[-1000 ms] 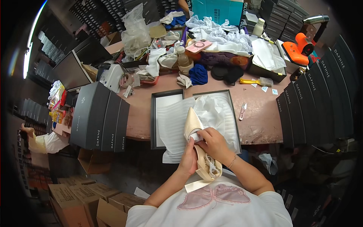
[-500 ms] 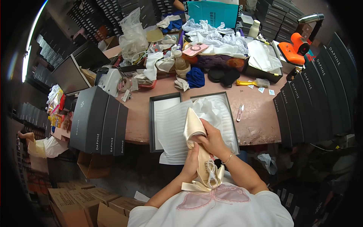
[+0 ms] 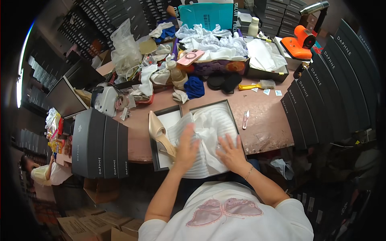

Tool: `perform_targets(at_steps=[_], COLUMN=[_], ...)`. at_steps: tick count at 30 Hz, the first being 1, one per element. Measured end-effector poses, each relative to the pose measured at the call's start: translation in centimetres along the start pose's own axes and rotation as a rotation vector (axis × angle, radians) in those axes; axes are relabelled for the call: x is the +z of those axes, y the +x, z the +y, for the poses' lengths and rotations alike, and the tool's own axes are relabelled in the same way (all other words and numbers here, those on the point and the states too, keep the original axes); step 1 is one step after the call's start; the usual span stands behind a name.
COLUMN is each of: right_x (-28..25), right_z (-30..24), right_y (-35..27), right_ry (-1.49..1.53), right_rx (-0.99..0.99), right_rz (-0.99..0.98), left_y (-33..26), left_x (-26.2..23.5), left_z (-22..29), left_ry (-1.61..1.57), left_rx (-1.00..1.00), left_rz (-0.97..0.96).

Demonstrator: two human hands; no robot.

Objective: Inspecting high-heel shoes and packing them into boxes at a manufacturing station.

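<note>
Tissue paper [image 3: 209,132] in shoe box [image 3: 161,160]; both hands [image 3: 187,148] [image 3: 230,152] pressing it, fingers [image 3: 189,134] spread flat, released.

Both forearms rise from the lower edge, bare from the short white sleeves, and converge toward the open box [image 3: 160,162] at the table's near edge. The left hand [image 3: 187,146] lies flat over the box's middle, palm down, fingers stretched forward and slightly spread, the wrist straight in line with the forearm. The right hand [image 3: 230,151] lies just right of it over the box's near right part, also palm down with fingers splayed, a thin bracelet at its wrist. Neither hand is closed around anything; they are near each other but apart.
</note>
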State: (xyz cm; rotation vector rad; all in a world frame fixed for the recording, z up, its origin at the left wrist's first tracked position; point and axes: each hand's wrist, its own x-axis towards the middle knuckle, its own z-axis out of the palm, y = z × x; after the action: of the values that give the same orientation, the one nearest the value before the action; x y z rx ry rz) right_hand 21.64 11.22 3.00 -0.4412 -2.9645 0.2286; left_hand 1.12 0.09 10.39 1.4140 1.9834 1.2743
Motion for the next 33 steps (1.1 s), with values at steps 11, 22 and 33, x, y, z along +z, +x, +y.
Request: perform_targets(at_steps=[11, 22, 33], right_x=[-2.1, -5.1, -2.7], right_z=[4.6, 5.0, 6.4], right_y=[1.2, -0.6, -0.2], right_ry=[0.256, 0.372, 0.990], right_rx=[0.185, 0.284, 0.597], right_rz=[0.270, 0.555, 0.717], left_y=[-1.8, -2.0, 1.2], left_x=[8.9, 6.1, 8.6], left_z=[-0.8, 1.2, 0.9], left_ry=[0.933, 0.399, 0.427], left_rx=[0.089, 0.034, -0.110], left_rz=[-0.837, -0.665, -0.632])
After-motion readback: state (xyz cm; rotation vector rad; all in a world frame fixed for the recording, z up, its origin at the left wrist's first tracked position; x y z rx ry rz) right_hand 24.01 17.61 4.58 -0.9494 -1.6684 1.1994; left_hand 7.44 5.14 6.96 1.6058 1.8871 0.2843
